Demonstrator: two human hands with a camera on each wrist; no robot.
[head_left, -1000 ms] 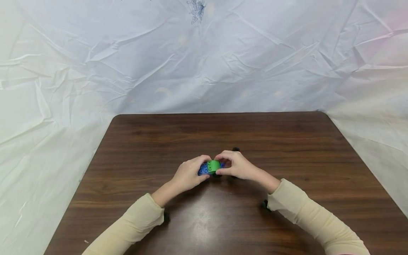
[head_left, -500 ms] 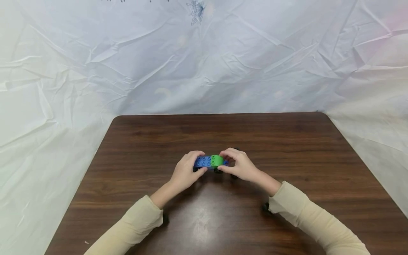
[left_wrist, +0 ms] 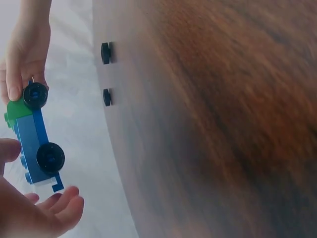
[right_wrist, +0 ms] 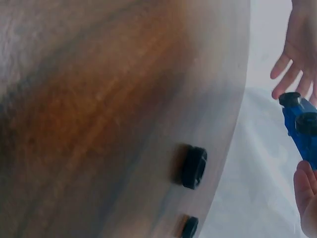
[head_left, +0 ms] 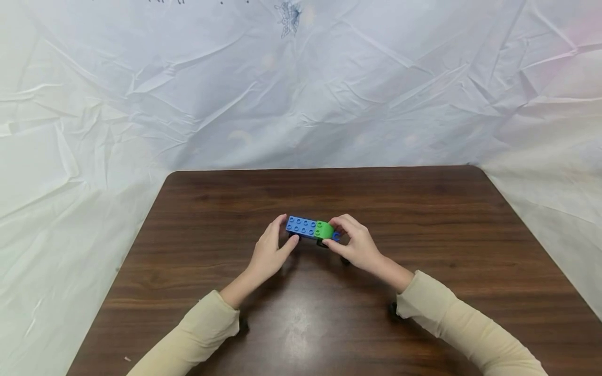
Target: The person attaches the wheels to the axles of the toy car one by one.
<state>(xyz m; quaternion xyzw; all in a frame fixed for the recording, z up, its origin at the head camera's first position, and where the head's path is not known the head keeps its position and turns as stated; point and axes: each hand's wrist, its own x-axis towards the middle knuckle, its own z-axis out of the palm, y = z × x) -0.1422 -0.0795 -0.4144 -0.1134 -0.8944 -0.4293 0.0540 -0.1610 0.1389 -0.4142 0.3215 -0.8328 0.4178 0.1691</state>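
A toy vehicle with a long blue studded brick [head_left: 301,226] and a rounded green brick [head_left: 323,230] is held above the table. My right hand [head_left: 359,248] pinches its green end between thumb and fingers. Around the blue end, my left hand [head_left: 268,250] has its thumb and fingers spread and relaxed. The left wrist view shows the fingers of my left hand [left_wrist: 39,213] apart from the hooked end; whether its thumb touches the brick, I cannot tell. Black wheels [left_wrist: 50,157] are on the vehicle's underside. In the right wrist view, its blue base [right_wrist: 297,134] shows.
On the brown table [head_left: 226,198], a black wheel [head_left: 345,260] stands below my right hand. Other dark pieces lie beside my left cuff [head_left: 243,325] and right cuff [head_left: 395,312]. Behind the table hangs a wrinkled pale cloth [head_left: 301,125].
The vehicle has moved away from me and slanted, showing more of its blue brick. My left hand has loosened from around the blue end; my right hand has moved slightly farther out with the green end.
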